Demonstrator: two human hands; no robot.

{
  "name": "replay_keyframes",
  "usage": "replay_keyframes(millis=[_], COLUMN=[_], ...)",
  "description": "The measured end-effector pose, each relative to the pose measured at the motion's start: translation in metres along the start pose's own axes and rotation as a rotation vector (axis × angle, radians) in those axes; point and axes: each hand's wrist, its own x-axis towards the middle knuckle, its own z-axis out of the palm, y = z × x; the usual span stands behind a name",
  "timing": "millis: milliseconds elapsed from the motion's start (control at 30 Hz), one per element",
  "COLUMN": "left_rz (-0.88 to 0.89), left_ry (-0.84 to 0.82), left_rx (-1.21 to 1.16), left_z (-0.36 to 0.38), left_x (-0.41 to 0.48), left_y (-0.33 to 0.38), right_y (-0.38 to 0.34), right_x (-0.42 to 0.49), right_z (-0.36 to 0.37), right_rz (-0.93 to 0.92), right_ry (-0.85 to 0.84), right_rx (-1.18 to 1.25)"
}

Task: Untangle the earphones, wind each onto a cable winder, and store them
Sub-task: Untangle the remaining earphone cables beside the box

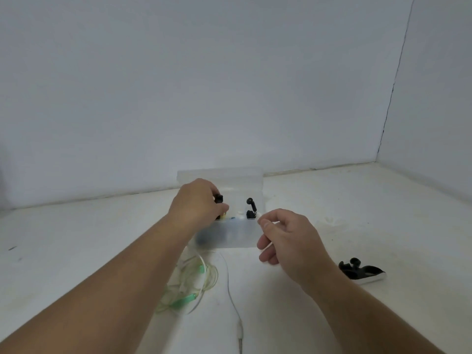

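Observation:
A clear plastic storage box stands open in the middle of the table, its lid up at the back. My left hand reaches into its left side and pinches a black cable winder with a yellowish cable on it. Another black winder stands in the box's right part. My right hand hovers at the box's right front corner, fingers loosely curled, thumb and forefinger close on a thin white cable end. A tangle of green earphones lies in front of the box. A white cable runs toward me.
A black and white cable winder lies on the table to the right of my right arm. White walls close off the back and right side. The table surface is white.

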Motion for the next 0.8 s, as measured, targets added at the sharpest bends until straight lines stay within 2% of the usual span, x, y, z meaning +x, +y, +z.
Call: replay_keyframes(millis=[100, 233, 400, 467, 600, 667, 800], left_rz=[0.042, 0.090, 0.220, 0.271, 0.410, 0.415, 0.320], left_ry=[-0.086, -0.119, 0.072, 0.046, -0.149, -0.201, -0.081], left_rx=[0.262, 0.323, -0.002, -0.119, -0.054, 0.046, 0.241], left_z=[0.000, -0.017, -0.049, -0.051, -0.034, -0.027, -0.023], left_x=[0.002, -0.013, -0.055, -0.067, -0.077, -0.075, -0.066], left_y=[0.005, 0.004, -0.010, -0.018, -0.026, -0.029, -0.035], right_y=[0.001, 0.001, 0.001, -0.001, -0.006, -0.007, -0.001], right_x=[0.000, -0.003, -0.014, -0.021, -0.024, -0.022, -0.010], right_z=[0.001, 0.004, 0.023, 0.031, 0.028, 0.018, 0.005], right_rz=[-0.016, -0.032, -0.267, -0.270, -0.219, -0.122, 0.009], right_ry=[-0.010, -0.117, -0.420, -0.482, -0.334, -0.225, -0.081], right_rx=[-0.041, -0.152, -0.624, -0.738, -0.875, -0.906, -0.856])
